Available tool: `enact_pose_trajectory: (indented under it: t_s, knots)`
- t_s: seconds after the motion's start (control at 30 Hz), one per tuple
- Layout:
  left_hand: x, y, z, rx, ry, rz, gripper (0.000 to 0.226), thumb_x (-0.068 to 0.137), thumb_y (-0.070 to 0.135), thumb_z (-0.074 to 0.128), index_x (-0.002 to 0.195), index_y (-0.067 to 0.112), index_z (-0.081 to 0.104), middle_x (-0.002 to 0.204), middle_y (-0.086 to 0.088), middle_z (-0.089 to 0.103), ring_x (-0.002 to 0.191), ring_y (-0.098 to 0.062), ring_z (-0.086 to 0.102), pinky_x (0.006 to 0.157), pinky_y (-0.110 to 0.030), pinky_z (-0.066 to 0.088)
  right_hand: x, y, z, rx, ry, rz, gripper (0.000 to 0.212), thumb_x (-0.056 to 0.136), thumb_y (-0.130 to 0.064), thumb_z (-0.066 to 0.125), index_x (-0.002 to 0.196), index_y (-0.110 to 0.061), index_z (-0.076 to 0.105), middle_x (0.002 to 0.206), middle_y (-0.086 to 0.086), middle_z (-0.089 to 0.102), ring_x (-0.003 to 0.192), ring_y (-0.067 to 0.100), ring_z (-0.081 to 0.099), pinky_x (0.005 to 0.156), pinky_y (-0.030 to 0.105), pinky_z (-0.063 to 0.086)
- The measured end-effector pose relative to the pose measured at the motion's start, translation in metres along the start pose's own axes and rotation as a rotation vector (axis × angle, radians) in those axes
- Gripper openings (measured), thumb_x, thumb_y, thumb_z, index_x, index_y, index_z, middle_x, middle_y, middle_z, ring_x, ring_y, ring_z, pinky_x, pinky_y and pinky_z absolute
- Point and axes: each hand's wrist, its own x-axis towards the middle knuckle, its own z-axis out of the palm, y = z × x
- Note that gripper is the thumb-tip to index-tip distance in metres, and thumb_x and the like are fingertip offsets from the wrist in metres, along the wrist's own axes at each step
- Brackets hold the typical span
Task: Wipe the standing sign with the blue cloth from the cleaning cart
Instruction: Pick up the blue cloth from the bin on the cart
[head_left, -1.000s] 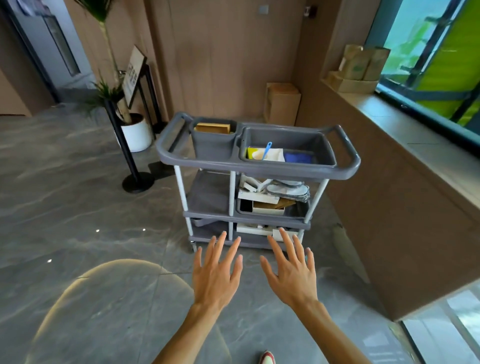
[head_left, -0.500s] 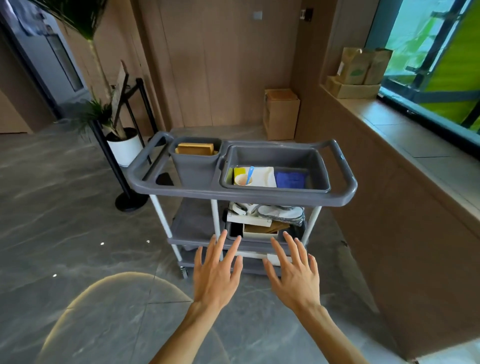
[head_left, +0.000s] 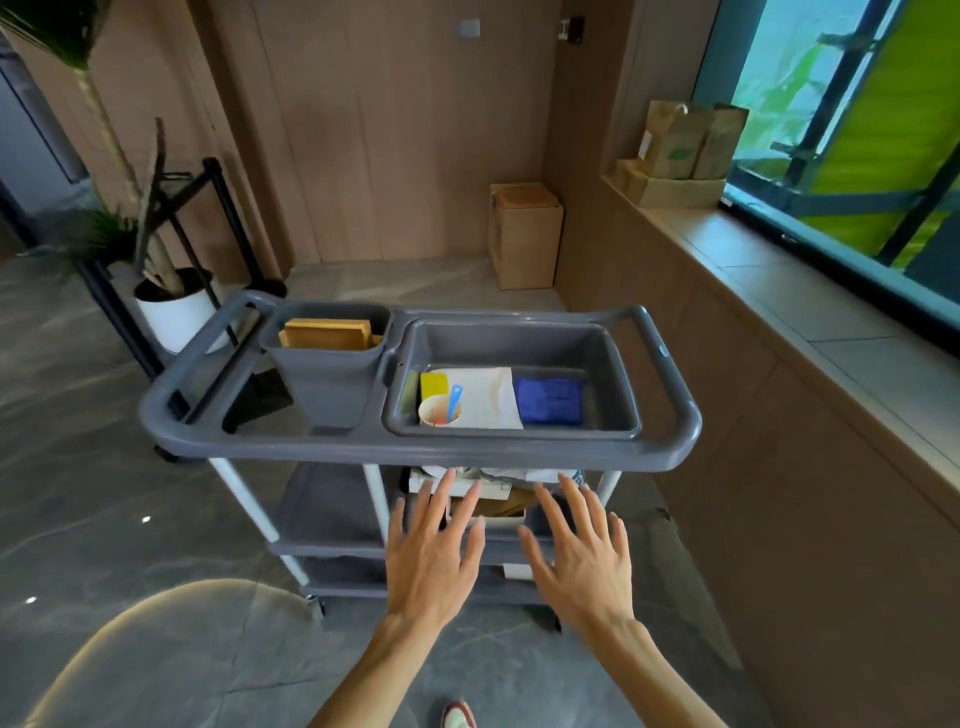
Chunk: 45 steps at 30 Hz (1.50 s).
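A folded blue cloth (head_left: 549, 401) lies in the right tray of the grey cleaning cart (head_left: 363, 444), beside a white sheet and a paper cup. My left hand (head_left: 431, 551) and my right hand (head_left: 579, 558) are held out flat, fingers spread and empty, just below the cart's front rim. The standing sign (head_left: 150, 208) on its black frame is at the far left, seen edge-on and blurred, behind the cart.
A grey bin (head_left: 327, 374) holding yellow sponges sits in the cart's left half. A potted plant (head_left: 179, 312) stands by the sign. A cardboard box (head_left: 524, 234) rests against the back wall. A wooden ledge (head_left: 779, 332) with paper bags runs along the right.
The cart has come much nearer and now fills the middle of the view. Both hands stay spread and empty, now close under its front rim. The sign has slid leftward.
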Motion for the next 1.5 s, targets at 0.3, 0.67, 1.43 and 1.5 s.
enact_pose_trajectory:
  t_s: [0.3,0.67,1.43,1.5]
  knots:
    - [0.122,0.008,0.047,-0.046,-0.056,0.044,0.050,0.102,0.050,0.030,0.150,0.041,0.040,0.162,0.003,0.033,0.149,-0.021,0.032,0.117,-0.053,0.030,0.109,0.023,0.022,-0.014,-0.052,0.084,0.068,0.095,-0.074,0.016,0.156,-0.045,0.020,0.170,-0.010,0.008,0.158,0.020,0.009,0.126,0.054,0.012]
    - [0.226,0.020,0.093,-0.136,-0.112,0.114,0.053,0.104,0.050,0.020,0.145,0.035,0.051,0.156,0.000,0.044,0.145,-0.024,0.039,0.111,-0.053,0.039,0.212,0.068,0.044,-0.019,-0.116,0.158,0.066,0.097,-0.071,0.013,0.158,-0.047,0.008,0.170,-0.014,-0.002,0.158,0.016,0.001,0.126,0.051,0.003]
    - [0.388,0.032,0.236,-0.062,-0.178,-0.116,0.043,0.096,0.040,0.060,0.138,0.029,0.060,0.143,-0.008,0.059,0.132,-0.024,0.055,0.103,-0.048,0.048,0.400,0.163,0.112,0.166,-0.424,0.082,0.060,0.105,-0.053,0.028,0.160,-0.036,0.011,0.171,-0.008,0.004,0.157,0.019,0.006,0.125,0.039,0.022]
    - [0.396,0.027,0.251,-0.083,-0.190,-0.118,0.043,0.095,0.040,0.062,0.137,0.029,0.061,0.143,-0.008,0.059,0.130,-0.024,0.056,0.101,-0.047,0.050,0.409,0.166,0.124,0.217,-0.448,0.105,0.060,0.105,-0.049,0.034,0.160,-0.034,0.015,0.170,-0.008,0.009,0.156,0.019,0.011,0.120,0.037,0.032]
